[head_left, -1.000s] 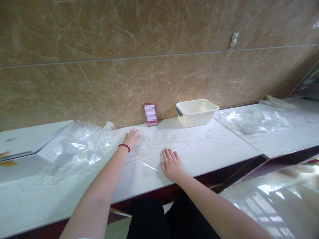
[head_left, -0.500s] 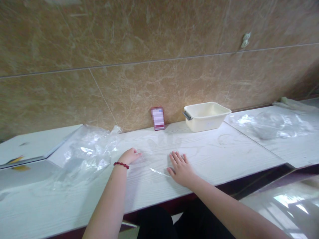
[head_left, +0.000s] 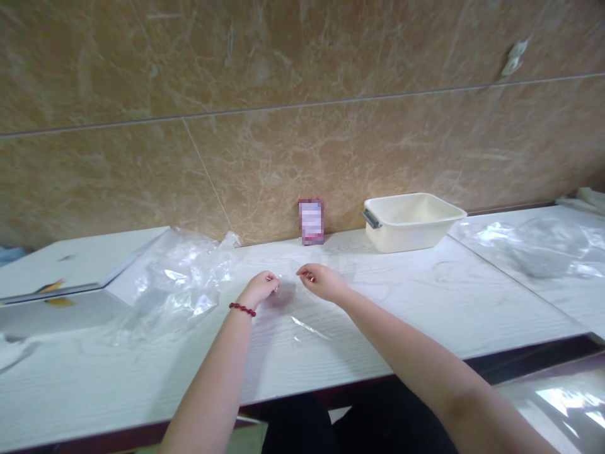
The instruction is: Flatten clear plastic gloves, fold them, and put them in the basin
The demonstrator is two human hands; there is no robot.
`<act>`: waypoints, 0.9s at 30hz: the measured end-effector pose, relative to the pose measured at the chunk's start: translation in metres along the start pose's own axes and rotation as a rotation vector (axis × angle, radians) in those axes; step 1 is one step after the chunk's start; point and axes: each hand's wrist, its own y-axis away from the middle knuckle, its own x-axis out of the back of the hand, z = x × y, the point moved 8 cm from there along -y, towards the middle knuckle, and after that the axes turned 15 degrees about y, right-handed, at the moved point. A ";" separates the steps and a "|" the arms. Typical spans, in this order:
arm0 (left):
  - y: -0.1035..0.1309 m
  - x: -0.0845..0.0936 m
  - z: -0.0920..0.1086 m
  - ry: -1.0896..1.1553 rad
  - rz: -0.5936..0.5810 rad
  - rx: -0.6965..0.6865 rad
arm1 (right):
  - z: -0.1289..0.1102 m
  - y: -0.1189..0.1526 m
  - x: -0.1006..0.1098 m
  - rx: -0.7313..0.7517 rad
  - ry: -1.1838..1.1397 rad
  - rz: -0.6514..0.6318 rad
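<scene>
A clear plastic bag [head_left: 309,328] lies on the white wood-grain table, hard to make out except for its bright creases and faint edges. My left hand [head_left: 262,287], with a red bead bracelet at the wrist, pinches the bag's left part between thumb and fingers. Just to the right, my right hand [head_left: 321,282] is closed in a pinch at the bag's far edge, fingertips pointing left. A narrow gap separates the two hands.
Crumpled clear plastic bags [head_left: 182,277] spill from an open white box [head_left: 85,271] at left. A small red-framed card [head_left: 311,222] leans on the marble wall. Right of it stands a cream plastic basin [head_left: 409,230]. More clear bags [head_left: 543,246] lie far right.
My right hand has gone from lying flat on the table to pinching the bag farther back, nearer my left hand. The view has shifted slightly left.
</scene>
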 end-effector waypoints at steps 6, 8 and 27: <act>0.005 -0.008 0.010 0.304 0.057 -0.058 | 0.019 0.001 -0.013 0.012 -0.056 0.056; 0.006 -0.009 0.013 0.371 0.081 -0.081 | 0.022 0.001 -0.013 0.036 -0.067 0.063; 0.021 -0.024 0.041 0.457 -0.036 -0.217 | 0.000 0.003 -0.012 0.313 0.091 0.046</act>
